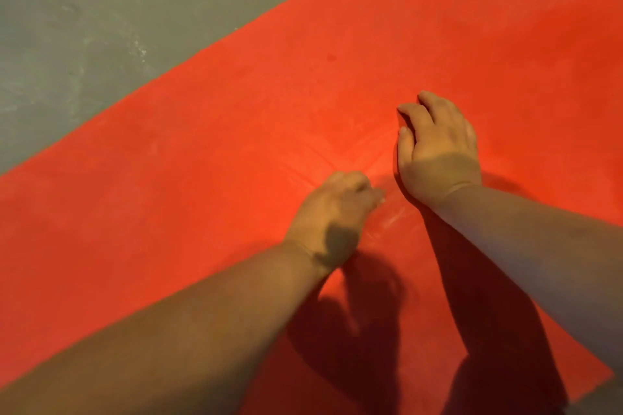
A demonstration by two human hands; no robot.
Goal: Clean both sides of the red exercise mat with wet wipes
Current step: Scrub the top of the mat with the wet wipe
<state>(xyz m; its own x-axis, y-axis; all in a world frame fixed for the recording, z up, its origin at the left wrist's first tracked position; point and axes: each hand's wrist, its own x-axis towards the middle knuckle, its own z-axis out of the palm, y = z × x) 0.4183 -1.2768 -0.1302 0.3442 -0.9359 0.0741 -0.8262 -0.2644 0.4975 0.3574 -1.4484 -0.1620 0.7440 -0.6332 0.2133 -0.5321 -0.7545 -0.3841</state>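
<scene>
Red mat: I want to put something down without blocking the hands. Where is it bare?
The mat is bare left of the left hand, up to its edge by the grey floor, and beyond the right hand toward the upper right. Crowded: the middle, where both hands sit close, and the lower part under the forearms.

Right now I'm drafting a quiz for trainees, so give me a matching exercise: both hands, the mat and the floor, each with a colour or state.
Column one:
1. left hand
2. right hand
3. mat
4. floor

Column two:
a. grey, at the upper left of the view
b. fingers curled, knuckles up
c. red, spread out flat
d. fingers stretched forward, palm down on the mat

Pairs: 1-b, 2-d, 3-c, 4-a.
</scene>
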